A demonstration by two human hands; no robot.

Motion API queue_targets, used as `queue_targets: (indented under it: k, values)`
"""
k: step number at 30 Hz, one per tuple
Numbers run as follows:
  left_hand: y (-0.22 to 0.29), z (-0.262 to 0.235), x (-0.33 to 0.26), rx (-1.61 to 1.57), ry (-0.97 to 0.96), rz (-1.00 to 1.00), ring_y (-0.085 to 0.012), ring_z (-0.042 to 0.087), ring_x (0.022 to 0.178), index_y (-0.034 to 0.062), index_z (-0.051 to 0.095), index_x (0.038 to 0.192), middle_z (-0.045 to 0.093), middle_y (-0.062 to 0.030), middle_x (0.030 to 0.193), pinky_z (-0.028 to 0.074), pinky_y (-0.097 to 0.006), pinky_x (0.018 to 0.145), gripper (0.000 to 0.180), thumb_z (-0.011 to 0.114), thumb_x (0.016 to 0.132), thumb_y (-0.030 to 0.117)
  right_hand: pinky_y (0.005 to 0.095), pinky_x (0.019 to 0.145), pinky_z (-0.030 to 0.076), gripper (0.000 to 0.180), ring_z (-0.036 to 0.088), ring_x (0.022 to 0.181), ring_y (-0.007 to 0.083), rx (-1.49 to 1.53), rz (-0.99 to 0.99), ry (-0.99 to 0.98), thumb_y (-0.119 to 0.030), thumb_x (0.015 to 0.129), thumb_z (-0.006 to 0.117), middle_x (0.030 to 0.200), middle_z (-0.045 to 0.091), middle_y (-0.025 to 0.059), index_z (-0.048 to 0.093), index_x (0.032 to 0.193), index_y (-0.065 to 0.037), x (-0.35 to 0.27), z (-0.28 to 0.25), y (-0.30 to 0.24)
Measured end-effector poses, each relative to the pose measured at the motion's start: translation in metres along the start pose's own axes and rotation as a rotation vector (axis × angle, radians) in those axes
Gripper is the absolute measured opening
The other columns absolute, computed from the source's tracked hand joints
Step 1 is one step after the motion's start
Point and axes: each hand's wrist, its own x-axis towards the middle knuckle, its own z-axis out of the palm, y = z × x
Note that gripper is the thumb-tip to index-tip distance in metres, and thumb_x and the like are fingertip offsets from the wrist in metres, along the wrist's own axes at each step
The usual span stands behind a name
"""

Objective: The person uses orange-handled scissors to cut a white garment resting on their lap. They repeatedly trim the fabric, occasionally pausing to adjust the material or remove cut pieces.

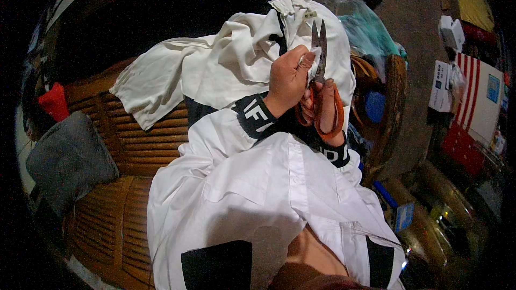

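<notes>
- White garment [215, 70]: plain white fabric with black trim, creased and bunched, spread from a wooden slatted bench [123, 145] up to the hands at upper centre.
- Left hand [287, 80]: grip closed, fingers pinching a small fold of the white garment beside the blades.
- Scissors [321, 75]: dark metal blades pointing up, tips slightly parted; orange loop handles below.
- Right hand [322, 113]: fingers curled through the orange handles, grip closed on the scissors.
- Hidden: most of the right hand is covered by the left hand and the handles; the exact spot where the blades meet the fabric cannot be made out. The picture's rim is dark.
- Grey cushion [67, 161]: on the bench, at left.
- White carton [439, 86]: rectangular, small blue mark, at right on the floor.
- Red-and-white striped package [475, 113]: flat, just beside the carton.
- Teal plastic bag [368, 32]: crumpled, behind the scissors.
</notes>
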Motion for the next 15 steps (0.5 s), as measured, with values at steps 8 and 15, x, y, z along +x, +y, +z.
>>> queue_targets:
  k: [8, 15]
  values:
    - [0.003, -0.001, 0.003, -0.254, -0.134, -0.131, -0.0175, 0.053, 0.067, -0.0009, 0.056, 0.092, 0.055, -0.0134, 0.072, 0.043, -0.030, 0.064, 0.028, 0.048, 0.095, 0.026, 0.0292, 0.069, 0.037, 0.053, 0.046, 0.075, 0.0171, 0.138, -0.192, -0.234, -0.056, 0.092, 0.035, 0.078, 0.047, 0.0045, 0.049, 0.092, -0.005, -0.005, -0.003, -0.003]
    - [0.000, -0.002, -0.001, -0.043, -0.147, -0.060, -0.0241, 0.055, 0.067, -0.0008, 0.056, 0.094, 0.055, -0.0156, 0.073, 0.043, -0.031, 0.064, 0.025, 0.047, 0.095, 0.022, 0.0263, 0.051, 0.036, 0.064, 0.043, 0.057, 0.0123, 0.084, -0.010, -0.025, -0.069, 0.086, 0.033, 0.068, 0.045, 0.0009, 0.049, 0.087, -0.006, -0.009, 0.004, -0.011]
